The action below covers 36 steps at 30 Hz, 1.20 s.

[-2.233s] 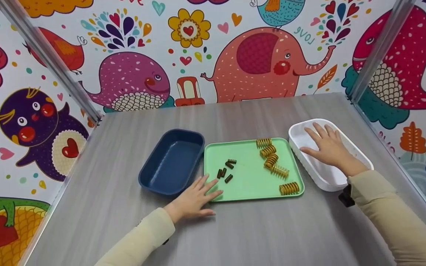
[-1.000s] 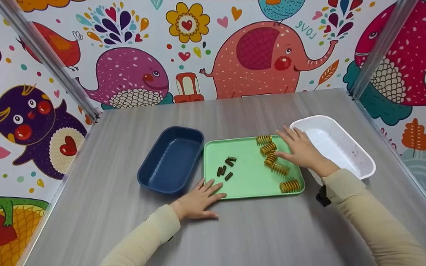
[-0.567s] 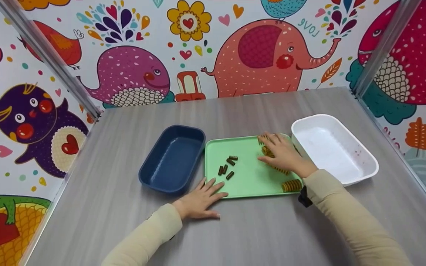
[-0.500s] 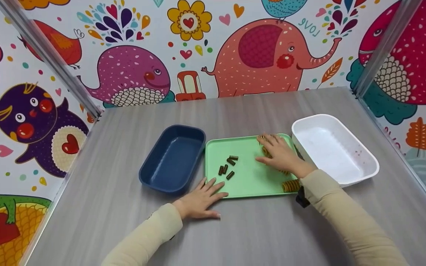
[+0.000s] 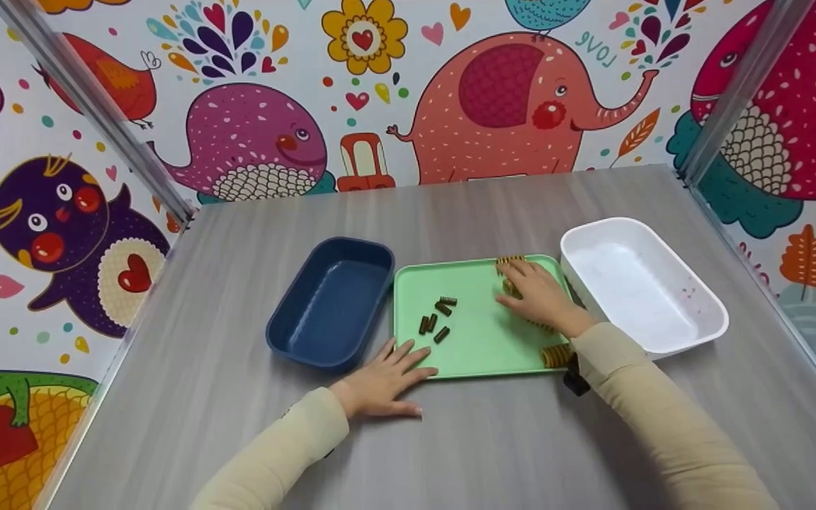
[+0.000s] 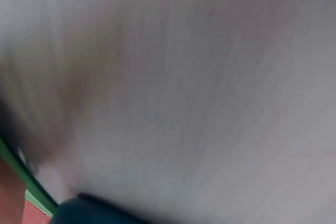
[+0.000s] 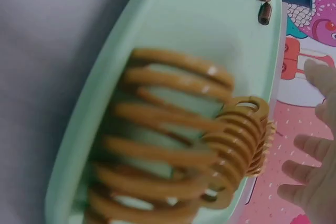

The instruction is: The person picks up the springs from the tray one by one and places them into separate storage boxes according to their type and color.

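A green tray [image 5: 482, 361] lies mid-table. My left hand [image 5: 382, 386] rests, fingers spread, at its near left corner. On the tray's right side are several large yellow coil springs [image 5: 555, 355]. My right hand [image 5: 541, 297] hovers over the far ones with fingers extended, partly hiding them in the head view. In the right wrist view, the right hand's fingers [image 7: 310, 174] stand apart from the coils, and one large spring [image 7: 163, 156] fills the foreground. Several small dark springs [image 5: 442, 334] lie loosely grouped on the tray's left half.
A dark blue bin [image 5: 330, 312] stands left of the tray, beside the left hand. To the right, close to the tray edge, is a white bin [image 5: 631, 283] with small reddish marks inside. Printed walls [image 5: 372, 85] bound the grey table [image 5: 493, 453] at back and sides.
My right hand has come left from over the white bin to above the yellow springs. The left hand has shifted slightly at the tray corner. The springs lie where they were.
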{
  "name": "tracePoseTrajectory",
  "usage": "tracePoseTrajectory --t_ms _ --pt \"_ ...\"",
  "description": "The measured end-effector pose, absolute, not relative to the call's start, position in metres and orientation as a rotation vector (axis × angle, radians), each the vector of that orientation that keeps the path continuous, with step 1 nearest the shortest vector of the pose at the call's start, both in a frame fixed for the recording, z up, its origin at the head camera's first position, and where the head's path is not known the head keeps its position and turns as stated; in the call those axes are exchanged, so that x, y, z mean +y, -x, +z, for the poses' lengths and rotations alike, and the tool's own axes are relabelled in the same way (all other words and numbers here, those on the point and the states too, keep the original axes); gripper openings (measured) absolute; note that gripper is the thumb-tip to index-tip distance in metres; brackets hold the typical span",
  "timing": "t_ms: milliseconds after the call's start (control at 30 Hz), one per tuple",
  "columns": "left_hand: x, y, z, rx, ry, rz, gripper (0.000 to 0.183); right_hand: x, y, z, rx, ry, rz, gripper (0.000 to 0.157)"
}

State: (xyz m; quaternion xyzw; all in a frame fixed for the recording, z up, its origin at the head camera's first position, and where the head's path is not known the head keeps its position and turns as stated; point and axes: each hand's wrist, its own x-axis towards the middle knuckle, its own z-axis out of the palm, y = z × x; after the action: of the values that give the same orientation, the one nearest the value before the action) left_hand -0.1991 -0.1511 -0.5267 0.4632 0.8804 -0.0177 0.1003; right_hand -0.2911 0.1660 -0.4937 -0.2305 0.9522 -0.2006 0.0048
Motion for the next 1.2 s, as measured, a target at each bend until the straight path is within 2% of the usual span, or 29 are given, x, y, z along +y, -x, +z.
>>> tracePoseTrajectory --t_ms 233,567,733,1000,1200 --pt "-0.151 0.201 -0.514 2.566 -1.385 -0.114 0.067 0.181 0.291 -0.496 3.009 0.547 -0.575 0.056" --pt "-0.156 0.202 -0.509 2.555 -1.405 -0.129 0.065 0.186 0.291 -0.498 3.001 0.499 -0.61 0.057" --pt "-0.157 0.201 -0.509 2.549 -1.373 -0.152 0.066 0.189 0.288 -0.496 2.97 0.475 -0.598 0.063" --pt "-0.157 0.198 -0.507 2.56 -1.351 -0.152 0.066 0.191 0.281 -0.498 3.022 0.473 -0.408 0.08" --pt "-0.158 0.199 -0.511 2.572 -1.372 -0.141 0.067 0.191 0.279 -0.503 2.981 0.448 -0.467 0.081"
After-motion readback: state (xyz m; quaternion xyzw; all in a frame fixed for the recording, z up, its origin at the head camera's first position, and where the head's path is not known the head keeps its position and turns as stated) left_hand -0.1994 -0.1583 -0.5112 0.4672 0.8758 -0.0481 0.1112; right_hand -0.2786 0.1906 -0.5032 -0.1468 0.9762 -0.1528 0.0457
